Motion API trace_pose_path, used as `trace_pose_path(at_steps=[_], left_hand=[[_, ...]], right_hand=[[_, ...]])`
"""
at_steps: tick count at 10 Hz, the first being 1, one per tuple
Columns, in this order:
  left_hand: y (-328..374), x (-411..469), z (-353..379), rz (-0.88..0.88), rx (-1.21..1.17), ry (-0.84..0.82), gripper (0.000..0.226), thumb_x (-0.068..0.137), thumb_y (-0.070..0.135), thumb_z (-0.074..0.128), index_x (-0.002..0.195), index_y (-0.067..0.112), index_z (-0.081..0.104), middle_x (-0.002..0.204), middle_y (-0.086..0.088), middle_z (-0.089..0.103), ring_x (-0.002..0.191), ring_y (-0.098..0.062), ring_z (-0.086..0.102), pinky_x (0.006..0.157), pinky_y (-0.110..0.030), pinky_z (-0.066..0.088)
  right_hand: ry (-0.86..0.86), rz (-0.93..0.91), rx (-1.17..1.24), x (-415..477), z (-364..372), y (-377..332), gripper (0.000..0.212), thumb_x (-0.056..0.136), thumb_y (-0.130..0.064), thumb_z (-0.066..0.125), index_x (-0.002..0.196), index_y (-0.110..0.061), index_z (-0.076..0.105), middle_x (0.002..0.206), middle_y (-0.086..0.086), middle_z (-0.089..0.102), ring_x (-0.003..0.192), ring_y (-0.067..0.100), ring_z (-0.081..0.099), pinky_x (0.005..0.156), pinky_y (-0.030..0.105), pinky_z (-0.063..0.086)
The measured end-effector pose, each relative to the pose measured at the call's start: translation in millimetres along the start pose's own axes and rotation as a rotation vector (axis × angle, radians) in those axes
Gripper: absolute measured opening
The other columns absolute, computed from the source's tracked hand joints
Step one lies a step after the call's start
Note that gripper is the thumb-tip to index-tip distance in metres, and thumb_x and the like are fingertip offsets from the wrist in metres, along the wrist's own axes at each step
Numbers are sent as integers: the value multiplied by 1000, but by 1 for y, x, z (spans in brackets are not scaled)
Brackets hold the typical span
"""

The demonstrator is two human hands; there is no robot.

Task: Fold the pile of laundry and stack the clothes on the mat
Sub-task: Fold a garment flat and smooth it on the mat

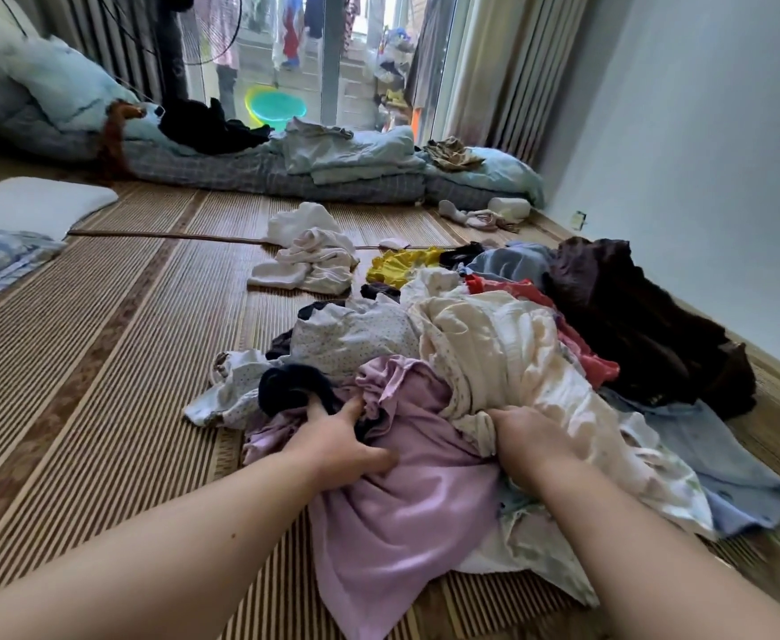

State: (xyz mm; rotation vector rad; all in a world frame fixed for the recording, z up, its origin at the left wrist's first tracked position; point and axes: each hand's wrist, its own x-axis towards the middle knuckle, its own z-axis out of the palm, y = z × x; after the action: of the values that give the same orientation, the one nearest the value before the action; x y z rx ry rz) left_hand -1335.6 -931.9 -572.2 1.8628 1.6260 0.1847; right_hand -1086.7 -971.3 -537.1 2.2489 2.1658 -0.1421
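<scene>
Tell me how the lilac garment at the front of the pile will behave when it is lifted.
The lilac garment is probably floppy: it lies in soft folds. It likely drapes from the left hand, and may drag the dark blue garment lying on it.

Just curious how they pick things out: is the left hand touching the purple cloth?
Touching. The head view shows the left hand lying on the purple cloth, fingers dug into its folds.

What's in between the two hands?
In the head view, a bunched-up fold of the lilac garment lies between the left hand and the right hand, with cream cloth just behind.
</scene>
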Motion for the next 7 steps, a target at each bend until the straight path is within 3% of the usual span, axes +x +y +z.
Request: trace_pose_path(at_steps=[1,2,3,4,5,6,7], left_hand=[[10,4,2,5,22,-26,111,55,75,64,151,42,20,159,-18,-2,135,-39,39,103,-31,39],[16,5,-5,12,48,-56,111,53,73,61,152,37,23,154,-21,19,135,-37,39,103,-32,39],[17,1,-19,53,43,-83,108,48,74,58,147,38,35,143,-12,44,126,-29,49,102,-34,44],[11,-7,-31,102,33,-106,89,57,65,65,138,33,47,127,1,60,111,-17,59,94,-29,48],[12,-19,-35,125,-27,-65,58,78,46,70,130,28,53,111,9,63,99,-9,60,75,-18,45],[26,-39,-38,160,-205,-19,63,81,42,72,137,25,49,121,6,61,107,-10,59,86,-19,48],[46,-67,-58,275,-401,47,77,79,39,75,146,28,38,136,3,55,113,-12,58,96,-28,50]], right_hand=[[-15,35,-28,2,-1,5,36,99,-27,36,128,-37,54,134,-2,55,125,24,48,99,32,40],[-29,82,-10,0,-3,8,40,97,-24,37,134,-36,47,137,-2,52,128,24,46,101,33,40],[-26,73,140,-2,-2,11,40,88,-21,49,127,-31,55,130,-1,59,122,23,52,103,32,43],[5,22,539,-7,-17,6,24,92,-9,50,104,-23,65,115,0,67,103,18,63,90,22,48],[-113,42,1060,-13,-39,2,32,96,-2,38,121,6,55,134,2,59,131,28,47,109,23,36],[659,127,378,-29,-95,-22,46,98,-12,36,133,17,40,63,-54,46,138,41,33,107,13,28],[390,-89,1023,-36,-135,-57,30,84,9,47,96,-7,69,88,2,66,91,19,61,84,36,47]])
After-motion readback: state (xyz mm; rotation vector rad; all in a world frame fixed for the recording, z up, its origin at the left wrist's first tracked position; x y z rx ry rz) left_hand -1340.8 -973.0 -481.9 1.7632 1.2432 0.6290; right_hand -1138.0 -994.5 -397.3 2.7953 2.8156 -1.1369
